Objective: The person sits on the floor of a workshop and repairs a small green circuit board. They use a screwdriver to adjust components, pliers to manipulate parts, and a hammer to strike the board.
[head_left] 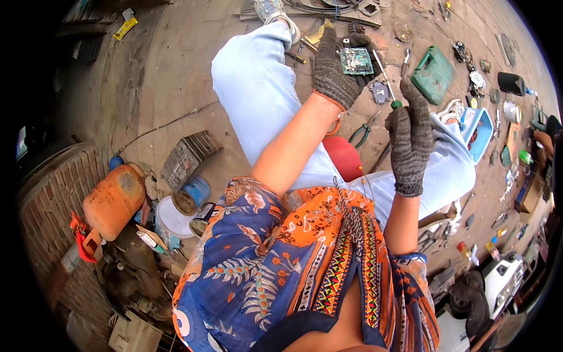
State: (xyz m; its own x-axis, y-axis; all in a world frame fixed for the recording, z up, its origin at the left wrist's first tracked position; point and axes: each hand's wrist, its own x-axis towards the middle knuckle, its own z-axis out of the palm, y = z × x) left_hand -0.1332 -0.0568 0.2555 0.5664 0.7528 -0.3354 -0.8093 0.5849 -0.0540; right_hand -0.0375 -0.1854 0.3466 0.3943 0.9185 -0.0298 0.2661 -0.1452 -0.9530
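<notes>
Gripping a green circuit board (356, 61) in the gloved left hand (334, 76), curling fingers around its far side, and pinching a screwdriver (385, 77) in the gloved right hand (410, 129), slanting the shaft toward the board's right edge. Appearing to be partway through: already holding the board outside any visible casing, but showing small parts (353, 57) still mounted on its face, so seemingly leaving work on it unfinished. Working near a flat grey piece (380, 92) just right of the left hand, pliers (364, 134) left of the right hand and a closed green case (433, 75) beyond it to the right. Hiding the board's underside and some fingertips behind it; covering part of the screwdriver's handle. Leaving contact between tip and board impossible to tell. Showing clutter (525, 157) far right of both hands, too small to name.
</notes>
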